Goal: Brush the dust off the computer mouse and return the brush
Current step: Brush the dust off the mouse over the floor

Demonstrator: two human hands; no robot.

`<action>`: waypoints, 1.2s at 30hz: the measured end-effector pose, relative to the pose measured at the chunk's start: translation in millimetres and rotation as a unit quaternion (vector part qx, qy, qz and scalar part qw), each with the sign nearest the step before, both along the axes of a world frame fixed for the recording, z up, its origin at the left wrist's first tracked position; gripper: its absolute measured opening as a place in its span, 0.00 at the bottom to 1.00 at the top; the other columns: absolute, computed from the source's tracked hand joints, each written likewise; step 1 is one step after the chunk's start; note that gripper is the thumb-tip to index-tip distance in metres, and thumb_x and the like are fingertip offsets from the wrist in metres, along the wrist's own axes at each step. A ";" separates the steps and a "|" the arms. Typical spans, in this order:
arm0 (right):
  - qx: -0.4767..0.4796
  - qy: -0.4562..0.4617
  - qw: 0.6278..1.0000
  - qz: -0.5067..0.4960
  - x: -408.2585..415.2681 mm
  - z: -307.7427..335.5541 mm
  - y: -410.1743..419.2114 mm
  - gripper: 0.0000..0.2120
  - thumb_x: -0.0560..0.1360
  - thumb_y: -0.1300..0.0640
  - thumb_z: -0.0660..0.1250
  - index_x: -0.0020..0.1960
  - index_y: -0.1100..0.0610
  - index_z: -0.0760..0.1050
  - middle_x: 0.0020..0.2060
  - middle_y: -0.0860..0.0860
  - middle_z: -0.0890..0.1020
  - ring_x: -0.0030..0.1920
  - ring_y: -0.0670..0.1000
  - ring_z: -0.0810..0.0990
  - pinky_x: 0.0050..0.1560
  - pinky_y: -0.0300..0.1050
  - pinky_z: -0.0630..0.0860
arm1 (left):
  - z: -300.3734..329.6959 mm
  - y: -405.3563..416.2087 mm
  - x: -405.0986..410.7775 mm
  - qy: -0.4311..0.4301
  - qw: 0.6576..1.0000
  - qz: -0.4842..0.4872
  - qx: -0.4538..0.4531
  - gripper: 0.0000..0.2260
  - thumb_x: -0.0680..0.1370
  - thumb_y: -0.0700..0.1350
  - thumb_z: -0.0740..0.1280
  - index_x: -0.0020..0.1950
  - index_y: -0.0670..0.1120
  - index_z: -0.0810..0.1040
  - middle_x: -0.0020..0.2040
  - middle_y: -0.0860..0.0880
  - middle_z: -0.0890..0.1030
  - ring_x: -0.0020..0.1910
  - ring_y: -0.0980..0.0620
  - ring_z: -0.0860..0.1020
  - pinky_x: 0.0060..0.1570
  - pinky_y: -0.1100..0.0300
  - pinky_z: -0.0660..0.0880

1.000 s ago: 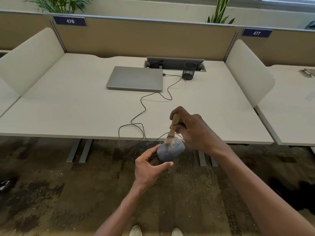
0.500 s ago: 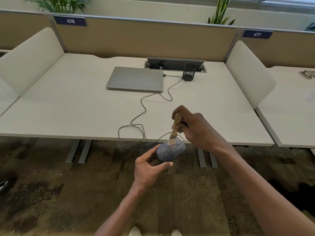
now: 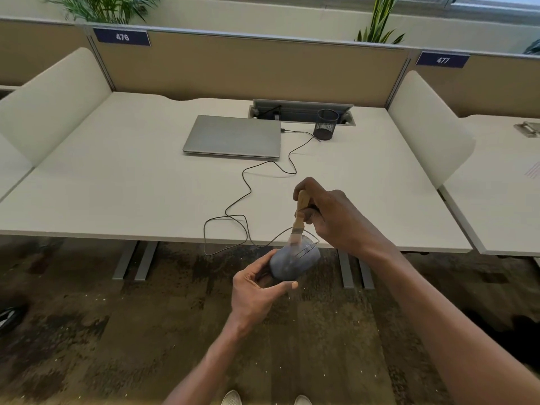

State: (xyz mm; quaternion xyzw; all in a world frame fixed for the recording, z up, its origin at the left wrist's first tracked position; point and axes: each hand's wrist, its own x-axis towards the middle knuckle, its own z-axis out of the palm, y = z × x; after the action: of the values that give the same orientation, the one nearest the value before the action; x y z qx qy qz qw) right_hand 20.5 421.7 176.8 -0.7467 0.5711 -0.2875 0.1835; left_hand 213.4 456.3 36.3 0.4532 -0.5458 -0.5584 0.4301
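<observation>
Two shoe tips (image 3: 232, 398) poke in at the bottom edge, the rest of the person cut off by the frame. Above them, over the mottled brown carpet (image 3: 87, 331), the left hand (image 3: 254, 290) cups a grey computer mouse (image 3: 293, 260) just off the front edge of the desk (image 3: 117, 185), thumb along the near side and fingers curled behind it; the mouse's underside and most of those fingers are hidden. The right hand (image 3: 336, 220) grips one small brush (image 3: 299, 219) by its wooden handle, fingers wrapped round it, the top of the handle lost inside the fist. The pale bristles touch the far upper end of the mouse and are blurred, so their edge is hard to make out. One thin black cable (image 3: 248, 188) loops across the desk from the mouse to the right edge of a single closed silver laptop (image 3: 233, 135). Just beside the laptop stands one black mesh pen cup (image 3: 326, 124), in front of an open cable tray (image 3: 301, 111) whose contents are too dark to read. Two blue number plates, 476 (image 3: 122, 37) and 477 (image 3: 442, 59), sit on the tan divider (image 3: 248, 68). Behind it two plants (image 3: 378, 21) rise, both cropped by the top edge. At far left a dark object (image 3: 10, 315) on the floor is cut off and unidentifiable.
</observation>
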 end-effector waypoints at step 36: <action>0.060 -0.001 0.998 -0.032 -3.1 -30.2 5.1 0.20 0.79 0.65 0.66 0.65 0.48 0.67 0.39 0.53 0.83 0.40 0.55 0.84 0.47 0.58 0.81 | -25.9 20.6 12.2 -0.044 0.999 -0.024 0.011 0.33 0.62 0.42 0.84 0.64 0.54 0.78 0.59 0.52 0.83 0.58 0.57 0.83 0.54 0.60 0.82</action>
State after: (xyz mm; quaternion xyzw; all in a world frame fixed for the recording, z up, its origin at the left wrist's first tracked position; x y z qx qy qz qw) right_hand 17.4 426.8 146.6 -0.7152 0.6109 -0.2590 0.2196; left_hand 225.7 476.9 10.4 0.4688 -0.5687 -0.5540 0.3872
